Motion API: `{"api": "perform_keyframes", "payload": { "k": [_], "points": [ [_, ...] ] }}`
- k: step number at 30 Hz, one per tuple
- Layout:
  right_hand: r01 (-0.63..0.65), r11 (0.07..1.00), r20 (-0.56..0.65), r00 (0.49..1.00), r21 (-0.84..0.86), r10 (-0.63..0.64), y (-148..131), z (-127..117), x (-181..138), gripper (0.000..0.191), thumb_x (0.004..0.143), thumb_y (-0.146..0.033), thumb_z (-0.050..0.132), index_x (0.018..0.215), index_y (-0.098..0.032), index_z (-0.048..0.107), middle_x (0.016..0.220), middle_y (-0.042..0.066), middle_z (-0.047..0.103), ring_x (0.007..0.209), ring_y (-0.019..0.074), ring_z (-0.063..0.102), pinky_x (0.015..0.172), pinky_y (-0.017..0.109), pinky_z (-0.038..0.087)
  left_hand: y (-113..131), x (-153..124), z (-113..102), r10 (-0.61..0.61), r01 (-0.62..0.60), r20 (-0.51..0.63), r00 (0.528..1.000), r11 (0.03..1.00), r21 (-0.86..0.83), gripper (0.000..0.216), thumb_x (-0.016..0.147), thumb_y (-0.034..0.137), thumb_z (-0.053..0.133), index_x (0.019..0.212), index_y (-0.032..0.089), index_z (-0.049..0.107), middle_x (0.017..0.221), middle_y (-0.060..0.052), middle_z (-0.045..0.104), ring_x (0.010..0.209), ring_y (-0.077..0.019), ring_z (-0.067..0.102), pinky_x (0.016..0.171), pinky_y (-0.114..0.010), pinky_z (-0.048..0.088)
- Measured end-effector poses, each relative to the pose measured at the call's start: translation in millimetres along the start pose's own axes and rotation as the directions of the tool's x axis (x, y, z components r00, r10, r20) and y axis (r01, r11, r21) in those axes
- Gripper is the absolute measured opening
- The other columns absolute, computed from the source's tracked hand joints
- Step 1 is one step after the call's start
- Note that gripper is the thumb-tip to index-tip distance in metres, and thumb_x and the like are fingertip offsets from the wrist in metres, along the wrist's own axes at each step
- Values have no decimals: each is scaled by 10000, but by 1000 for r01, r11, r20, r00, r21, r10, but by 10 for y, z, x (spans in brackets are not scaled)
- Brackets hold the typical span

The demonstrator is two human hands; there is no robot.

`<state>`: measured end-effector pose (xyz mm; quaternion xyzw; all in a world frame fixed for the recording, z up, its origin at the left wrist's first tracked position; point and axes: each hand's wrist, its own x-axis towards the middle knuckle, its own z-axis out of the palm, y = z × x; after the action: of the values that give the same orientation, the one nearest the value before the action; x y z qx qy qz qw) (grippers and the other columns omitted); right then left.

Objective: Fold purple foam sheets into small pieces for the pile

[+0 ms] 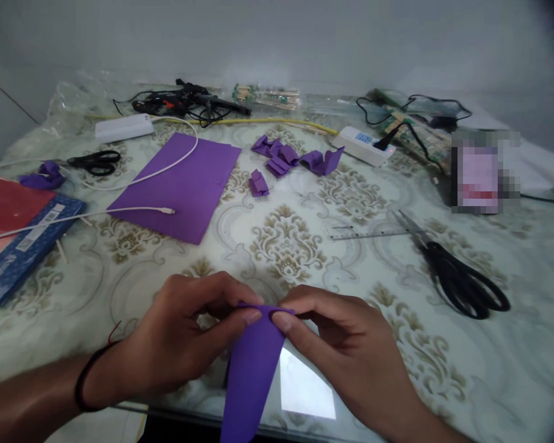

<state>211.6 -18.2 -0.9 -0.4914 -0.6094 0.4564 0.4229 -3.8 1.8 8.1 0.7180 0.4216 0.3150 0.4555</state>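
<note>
A strip of purple paper (253, 375) hangs down over the near table edge, its upper end pinched by both hands. My left hand (189, 332) grips the top left corner between thumb and fingers. On the top right corner, my right hand (346, 344) is closed the same way. The top end looks slightly curled or folded over between the thumbs. Beyond the hands lie several folded purple paper pieces (281, 161). A stack of flat purple sheets (180, 184) rests to their left.
Large black scissors (466, 277) and a clear ruler (369, 234) lie at the right. Smaller scissors (95, 162), a white cable (157, 210) and a red and blue packet (32, 240) are at the left. A power strip (364, 146) and tangled black cables (189, 101) sit at the back.
</note>
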Motion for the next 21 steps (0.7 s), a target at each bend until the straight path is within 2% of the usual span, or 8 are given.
{"api": "perform_keyframes", "payload": {
  "k": [7,13,18,21],
  "points": [
    [31,1000,41,999,-4,-31,-7,-29,2,153,932,-214,749,787,-214,795,688,-22,768,610,117,691,581,205,517,-8,6,-19,26,-26,8,1000,999,42,65,959,200,725,940,254,757,716,65,759,585,-77,660,554,-158,475],
    [42,999,80,996,-23,-40,6,-42,17,194,962,-242,722,787,-223,804,683,-22,763,608,119,683,581,221,505,-31,19,-19,47,-49,61,997,998,32,158,969,165,700,1058,263,787,820,44,803,655,-84,709,575,-143,502],
    [-55,998,37,998,-3,55,29,-3,14,154,916,-272,749,777,-210,774,692,-12,753,626,135,672,602,225,526,-12,31,-11,65,-64,-5,998,996,63,134,968,174,704,1036,240,799,792,33,817,595,-82,693,544,-148,501],
    [-136,991,53,989,13,136,43,10,9,230,924,-338,735,744,-197,758,667,2,724,610,144,637,578,241,508,-11,48,-3,45,-44,-27,999,998,33,109,980,215,704,1021,235,803,831,13,835,615,-99,712,562,-166,530]
  ]
}}
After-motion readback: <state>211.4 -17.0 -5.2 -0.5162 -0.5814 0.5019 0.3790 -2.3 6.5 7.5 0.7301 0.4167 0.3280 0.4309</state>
